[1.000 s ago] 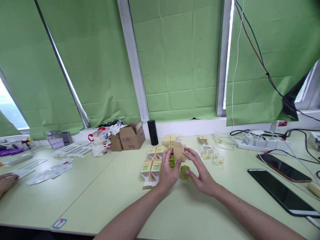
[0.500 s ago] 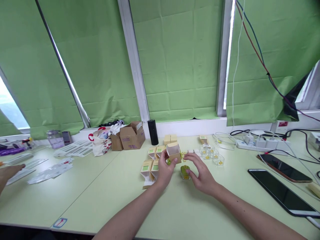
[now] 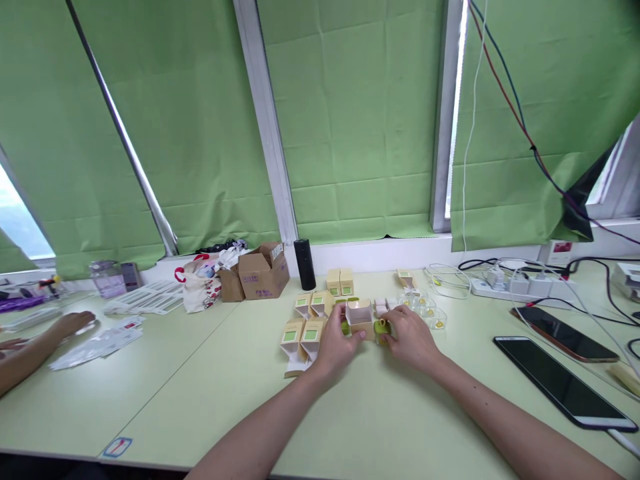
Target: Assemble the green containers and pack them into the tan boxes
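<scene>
My left hand [image 3: 335, 347] is closed round a small open cardboard box [image 3: 361, 324], whose pale inside faces up. Just to the right, the fingers of my right hand [image 3: 413, 337] pinch a small olive-green object [image 3: 381, 328], close against the box's side; its exact kind is unclear. Several similar small boxes with green labels [image 3: 311, 335] stand open left of my left hand. Behind my right hand are small clear plastic containers [image 3: 437, 319] with yellow bits inside. Some white pieces [image 3: 384, 305] lie beyond my fingers, partly hidden.
Two closed small boxes [image 3: 340, 282] and a black cylinder [image 3: 305, 264] stand farther back. A brown carton [image 3: 265, 272] and a white bag [image 3: 199, 287] are left of them. Phones [image 3: 565, 382], cables and a power strip [image 3: 525, 289] occupy the right. Another person's hand [image 3: 73, 323] is far left.
My left hand has moved the open box slightly right and down. My right hand has brought the green object up beside the box. The other person's hand has reached farther right.
</scene>
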A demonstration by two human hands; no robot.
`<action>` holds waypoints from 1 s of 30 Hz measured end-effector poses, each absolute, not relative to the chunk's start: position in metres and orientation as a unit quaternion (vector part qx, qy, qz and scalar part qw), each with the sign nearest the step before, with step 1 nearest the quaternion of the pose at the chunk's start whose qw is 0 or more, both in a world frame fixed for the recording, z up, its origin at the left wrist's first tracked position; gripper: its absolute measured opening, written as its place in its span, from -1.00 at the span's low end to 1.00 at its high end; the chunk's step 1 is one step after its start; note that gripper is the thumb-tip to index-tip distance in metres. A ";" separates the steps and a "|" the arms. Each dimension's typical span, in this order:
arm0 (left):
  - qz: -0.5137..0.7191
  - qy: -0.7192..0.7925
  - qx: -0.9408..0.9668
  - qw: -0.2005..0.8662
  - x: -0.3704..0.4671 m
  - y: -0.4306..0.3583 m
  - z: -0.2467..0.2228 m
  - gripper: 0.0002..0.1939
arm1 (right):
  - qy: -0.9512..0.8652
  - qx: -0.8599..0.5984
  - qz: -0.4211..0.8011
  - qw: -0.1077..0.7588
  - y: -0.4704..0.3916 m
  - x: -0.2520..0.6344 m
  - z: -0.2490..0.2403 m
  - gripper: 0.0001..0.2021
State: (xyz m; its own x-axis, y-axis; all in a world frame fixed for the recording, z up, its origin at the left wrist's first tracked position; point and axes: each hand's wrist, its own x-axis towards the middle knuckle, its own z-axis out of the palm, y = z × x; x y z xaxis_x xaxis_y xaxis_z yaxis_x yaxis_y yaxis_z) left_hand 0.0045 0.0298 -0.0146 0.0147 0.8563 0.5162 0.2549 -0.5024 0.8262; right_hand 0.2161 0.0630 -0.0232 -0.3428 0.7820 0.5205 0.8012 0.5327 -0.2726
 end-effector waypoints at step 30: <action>0.533 0.412 0.706 0.218 0.005 0.028 -0.016 -0.87 | -0.807 -0.522 -0.005 0.277 0.071 0.223 -0.022 -0.80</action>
